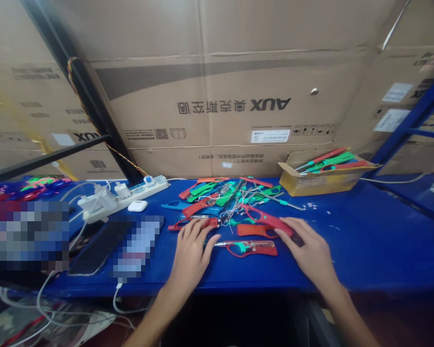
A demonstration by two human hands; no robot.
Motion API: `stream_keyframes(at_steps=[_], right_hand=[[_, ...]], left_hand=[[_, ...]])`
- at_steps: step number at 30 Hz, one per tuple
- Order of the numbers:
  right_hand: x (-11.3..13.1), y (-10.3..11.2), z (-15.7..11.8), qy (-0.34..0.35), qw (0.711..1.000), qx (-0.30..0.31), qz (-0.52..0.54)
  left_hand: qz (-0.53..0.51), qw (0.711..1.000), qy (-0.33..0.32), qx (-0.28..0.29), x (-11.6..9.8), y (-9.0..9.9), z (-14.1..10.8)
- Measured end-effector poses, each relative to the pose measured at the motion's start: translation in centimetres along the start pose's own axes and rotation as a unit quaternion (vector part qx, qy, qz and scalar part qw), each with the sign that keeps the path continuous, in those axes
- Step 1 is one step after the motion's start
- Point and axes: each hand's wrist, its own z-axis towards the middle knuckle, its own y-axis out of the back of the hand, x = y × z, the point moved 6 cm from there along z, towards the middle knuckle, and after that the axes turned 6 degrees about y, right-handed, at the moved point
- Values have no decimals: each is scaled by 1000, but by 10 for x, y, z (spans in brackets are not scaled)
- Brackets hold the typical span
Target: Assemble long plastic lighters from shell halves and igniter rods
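My right hand (309, 248) grips a red lighter casing (265, 217) by its handle end, thumb below and fingers above. My left hand (193, 248) lies palm down, thumb apart from the fingers. Its fingertips rest by a red lighter part (211, 222), and its thumb lies over the metal tube of an opened long-neck lighter (256, 247). That lighter shows a green trigger and inner parts in a red half casing. An orange-red casing (251, 231) sits between it and the held piece. Behind is a heap of red, green and blue lighters (235, 193) with loose wires.
A cardboard box (321, 185) of lighters stands at the back right, small white scraps (311, 206) near it. On the left are a power strip (130, 195) with chargers, a white earbud case (137, 206), a dark phone (97, 246) and cables. Large cartons (220, 77) wall the back.
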Motion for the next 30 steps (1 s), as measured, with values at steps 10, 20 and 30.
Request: stream_keyframes(at_steps=[10,20,30], right_hand=[[-12,0,-2,-60,991,14,-120],[2,5,0,9,997,-50,-60],[56,0,-13,280,957,47,67]], left_hand=[[63,997,-18,30,-8,-9,-2],[53,996,-51,-43,-16,0,-1],[-62,956,-275,77,-48,11,-22]])
